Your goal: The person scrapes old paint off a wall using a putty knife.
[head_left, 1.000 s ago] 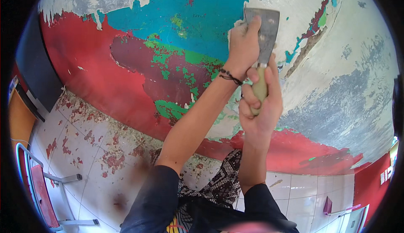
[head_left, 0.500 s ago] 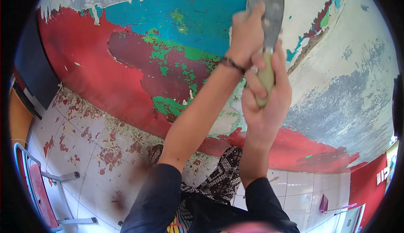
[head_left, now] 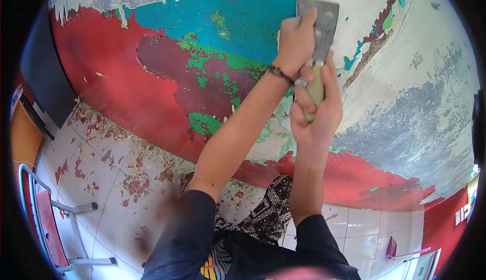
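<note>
My right hand (head_left: 321,110) is wrapped round the pale green handle of a paint scraper (head_left: 326,24), its wide grey metal blade pointing up and away from me. Against the left side of the blade, my left hand (head_left: 296,45) is closed, the thumb lying along the metal; its other fingertips are hidden. The blade lies over the wall (head_left: 243,22) where blue paint borders a bare whitish patch. Whether its edge touches the surface I cannot tell. Red, maroon and green layers show lower on the wall, with ragged peeled edges.
Paint flakes (head_left: 136,184) litter the white tiled floor along the wall's foot. A metal-framed folding chair (head_left: 50,224) with a red panel stands at the lower left. Beyond it is a dark panel (head_left: 45,72). A pink dustpan-like object (head_left: 391,248) lies at the lower right.
The scraper has tilted slightly, its handle and my right hand shifting a little left. Both hands keep their hold, and the whole view has turned slightly.
</note>
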Tool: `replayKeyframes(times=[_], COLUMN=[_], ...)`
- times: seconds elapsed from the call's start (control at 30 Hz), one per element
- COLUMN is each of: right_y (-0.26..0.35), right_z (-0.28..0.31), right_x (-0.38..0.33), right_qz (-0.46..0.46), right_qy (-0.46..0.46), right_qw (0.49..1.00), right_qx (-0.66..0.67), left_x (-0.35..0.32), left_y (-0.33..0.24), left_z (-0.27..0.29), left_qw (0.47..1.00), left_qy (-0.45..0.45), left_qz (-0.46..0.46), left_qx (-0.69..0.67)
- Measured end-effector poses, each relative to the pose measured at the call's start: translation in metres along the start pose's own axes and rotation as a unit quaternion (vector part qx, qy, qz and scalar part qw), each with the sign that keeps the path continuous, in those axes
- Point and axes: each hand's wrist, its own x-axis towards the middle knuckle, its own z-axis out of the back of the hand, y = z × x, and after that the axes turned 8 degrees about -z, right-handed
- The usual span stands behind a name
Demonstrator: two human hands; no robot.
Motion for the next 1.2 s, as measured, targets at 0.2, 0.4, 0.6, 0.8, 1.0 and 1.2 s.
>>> replayKeyframes(times=[0.2,0.4,0.6,0.8,1.0,1.2], right_y=[0.002,0.018,0.009,0.008,0.032,-0.076], right_z=[-0.014,-0.015,-0.008,-0.007,-0.012,0.119], right_x=[-0.005,-0.001,0.003,-0.008,0.026,-0.061], right_qz=[-0.022,-0.030,0.000,-0.020,-0.032,-0.077], right_qy=[0.065,0.060,0.030,0.046,0.111,-0.100], right_qw=[0.997,0.998,0.999,0.999,0.993,0.976], right_qx=[0.026,0.020,-0.022,0.013,-0.009,-0.179], left_x=[-0.006,0.000,0.010,-0.005,0.026,-0.142], left_y=[-0.017,-0.042,-0.032,-0.014,-0.050,0.018], left_z=[0.001,-0.011,-0.005,-0.006,-0.012,0.063], left_qw=[0.997,0.986,0.993,0.995,0.994,0.967], left_qy=[-0.020,-0.032,-0.006,-0.052,-0.040,-0.051], left_qz=[0.060,0.125,0.099,0.052,0.088,0.244], left_qx=[-0.048,-0.107,-0.069,-0.074,-0.058,-0.046])
